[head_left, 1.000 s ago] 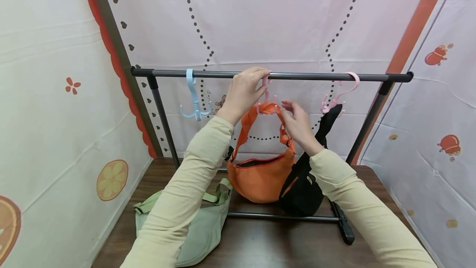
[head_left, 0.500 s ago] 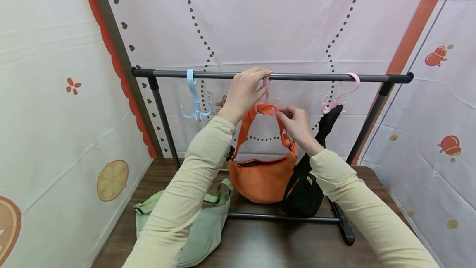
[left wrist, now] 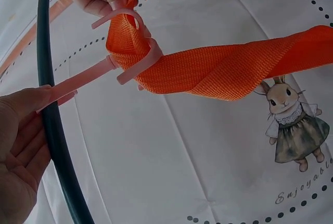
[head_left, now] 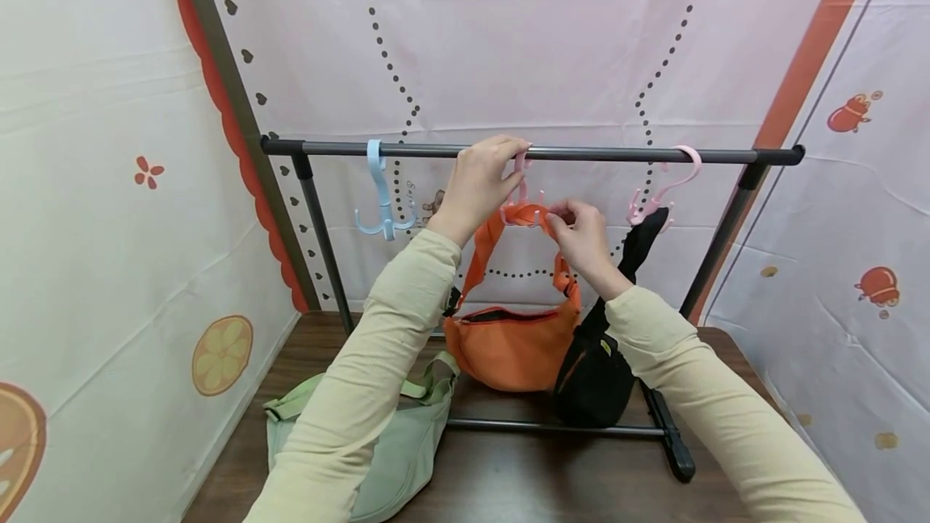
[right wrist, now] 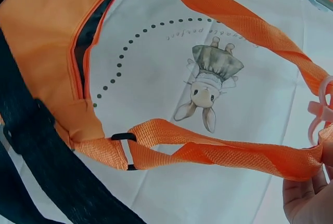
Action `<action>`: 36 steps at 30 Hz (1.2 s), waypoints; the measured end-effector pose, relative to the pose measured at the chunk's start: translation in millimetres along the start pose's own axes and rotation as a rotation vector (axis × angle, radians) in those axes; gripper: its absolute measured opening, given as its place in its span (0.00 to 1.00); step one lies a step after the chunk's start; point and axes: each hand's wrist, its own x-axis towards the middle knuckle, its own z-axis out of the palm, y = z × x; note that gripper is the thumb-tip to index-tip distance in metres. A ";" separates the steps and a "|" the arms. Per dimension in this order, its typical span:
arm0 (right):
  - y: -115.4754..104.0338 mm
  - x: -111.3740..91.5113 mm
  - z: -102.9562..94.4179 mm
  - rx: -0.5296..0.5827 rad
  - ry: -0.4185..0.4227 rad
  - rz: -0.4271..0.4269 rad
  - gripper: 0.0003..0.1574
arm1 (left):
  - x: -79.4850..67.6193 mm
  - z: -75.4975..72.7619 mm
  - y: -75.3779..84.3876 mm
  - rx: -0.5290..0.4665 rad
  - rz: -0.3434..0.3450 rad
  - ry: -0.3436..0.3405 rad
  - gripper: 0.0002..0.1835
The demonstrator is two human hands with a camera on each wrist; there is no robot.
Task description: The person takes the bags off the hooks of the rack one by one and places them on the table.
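Observation:
An orange bag (head_left: pixel 512 353) hangs by its twisted strap (left wrist: pixel 208 67) from a pink multi-prong hook (left wrist: pixel 86 81) on the dark rail (head_left: pixel 327 149). My left hand (head_left: pixel 475 184) is at the rail; its thumb and fingers pinch the upper part of that hook where it crosses the bar. Just right of the prongs, my right hand (head_left: pixel 584 236) pinches the orange strap between thumb and fingertips. In the left wrist view the strap loops through the curved prongs. The right wrist view shows the bag's zip partly open, with its dark lining showing.
A black bag (head_left: pixel 596 378) hangs from another pink hook (head_left: pixel 657 192) close beside the orange one. Left along the rail is a blue hook (head_left: pixel 383 200) with bare prongs. A pale green bag (head_left: pixel 400 458) lies on the brown table (head_left: pixel 523 474), partly behind the left sleeve.
My right hand has gone from loose fingers beside the strap to pinching it, drawing it slightly right. My left hand has stayed on the hook at the rail.

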 end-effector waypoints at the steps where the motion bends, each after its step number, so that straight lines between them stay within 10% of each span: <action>1: -1.0 0.6 -1.0 -0.004 -0.004 0.001 0.08 | -0.1 0.1 0.1 0.000 0.000 0.000 0.10; 36: -50.8 14.2 -16.1 -0.024 0.141 -0.239 0.06 | 0.9 0.0 -1.9 -0.020 -0.012 -0.004 0.12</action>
